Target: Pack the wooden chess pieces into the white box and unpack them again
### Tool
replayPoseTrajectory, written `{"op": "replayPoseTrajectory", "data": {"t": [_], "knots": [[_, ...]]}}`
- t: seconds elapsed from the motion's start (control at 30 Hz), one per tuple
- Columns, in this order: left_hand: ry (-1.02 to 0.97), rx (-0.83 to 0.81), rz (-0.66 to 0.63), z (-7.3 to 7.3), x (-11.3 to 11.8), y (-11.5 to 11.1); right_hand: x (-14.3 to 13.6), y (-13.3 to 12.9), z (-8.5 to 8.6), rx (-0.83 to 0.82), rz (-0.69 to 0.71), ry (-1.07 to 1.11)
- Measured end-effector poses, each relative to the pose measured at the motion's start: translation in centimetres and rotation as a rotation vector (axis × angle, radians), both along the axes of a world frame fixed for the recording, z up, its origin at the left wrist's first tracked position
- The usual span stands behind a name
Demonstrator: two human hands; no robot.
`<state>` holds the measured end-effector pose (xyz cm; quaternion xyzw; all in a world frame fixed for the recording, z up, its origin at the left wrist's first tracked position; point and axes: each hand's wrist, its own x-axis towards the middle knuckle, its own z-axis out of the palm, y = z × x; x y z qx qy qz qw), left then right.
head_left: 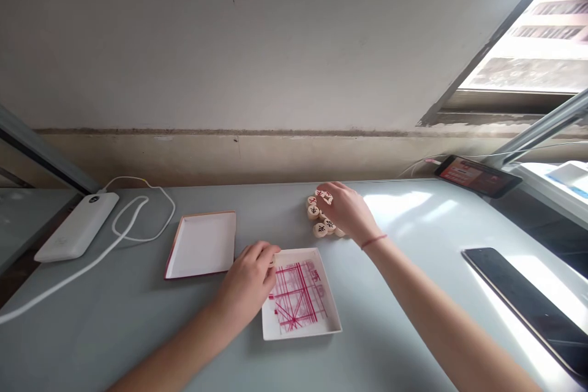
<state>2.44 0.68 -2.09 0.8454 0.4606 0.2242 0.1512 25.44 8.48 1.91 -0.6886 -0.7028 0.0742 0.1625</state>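
- Right hand (346, 211), centre of the frame, curls its fingers over a cluster of round, character-marked pieces (320, 230); whether they pinch one, I cannot tell from here.
- Left hand (248, 275), lower centre, grasps a single disc (272, 261) at the upper-left corner of an open white box (303, 337), red lines crossing its inside.
- A shallow tray (202, 245) sits left of centre; a dark phone (533, 312) lies lower right.

Grey-blue surface (269, 211): free lane between shallow white square lid (201, 245) and round cream inscribed discs (313, 212); left hand (248, 278) blocks its near end.
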Motion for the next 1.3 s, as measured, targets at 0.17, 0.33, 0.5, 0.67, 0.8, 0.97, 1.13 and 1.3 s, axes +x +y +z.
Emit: {"op": "replayPoseTrajectory", "data": {"t": [0.17,0.33,0.5,0.67,0.8,0.97,1.13,1.3], "knots": [[0.044,-0.053,-0.001,0.2,-0.2,-0.4,0.5,4.4,0.2,-0.251,-0.051,-0.146],[0.07,-0.114,-0.006,0.5,-0.2,-0.7,0.6,6.0,-0.3,-0.327,0.014,-0.156],[0.053,-0.106,-0.017,0.4,-0.3,-0.8,0.6,6.7,-0.1,-0.324,0.039,-0.154],[-0.009,-0.068,0.013,0.1,-0.6,-0.7,-0.4,3.9,1.5,-0.161,0.024,-0.063],[-0.107,-0.03,0.026,0.3,-0.8,-0.8,-2.4,-1.8,1.5,-0.141,0.214,0.433],[-0.233,-0.005,-0.06,0.4,-0.4,-0.8,-4.6,-7.2,-0.4,-0.324,0.366,0.858],[-0.229,-0.022,-0.087,0.5,-0.2,-0.8,-4.3,-7.8,-1.7,-0.364,0.33,0.955],[-0.143,0.059,-0.098,0.7,0.2,-0.5,-3.1,-7.3,-2.2,-0.26,0.246,0.914]]}}
